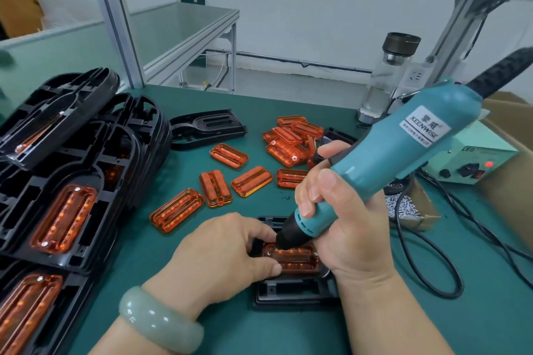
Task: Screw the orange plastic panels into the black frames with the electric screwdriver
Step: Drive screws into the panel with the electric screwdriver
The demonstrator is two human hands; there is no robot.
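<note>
Two bare hands at work over one black frame (291, 294) lying flat near the desk's (259, 334) front edge, a little right of centre. Palm down, left hand (227, 251) with a smooth pale-green bangle (158, 323) round the wrist, thumb and curled fingers pinching the left end of a translucent orange panel (297, 261) seated in the frame's recess. Wrapped tight round the lower barrel of a teal electric screwdriver (383, 158), right hand (340, 228) with the thumb laid along the body; tool tilted, top leaning back and to the right, black vented nose down at the panel's upper left corner. Bit hidden behind nose and fingers.

Across the desk's middle, about a dozen loose panels (176, 210): glossy, ribbed, rounded rectangles, some heaped toward the back right. Along the left edge, a leaning stack of frames (72, 181), matte black and webbed with ribs, orange panels already fitted, silver screw heads at the panel ends. Toward the back, one empty frame (207, 128). At the right edge, a small carton of silver screws (409, 210), a pale power box (473, 161) with a red light, a clear glass bottle (386, 75) with a dark cap, and a looping black cable (427, 253).
</note>
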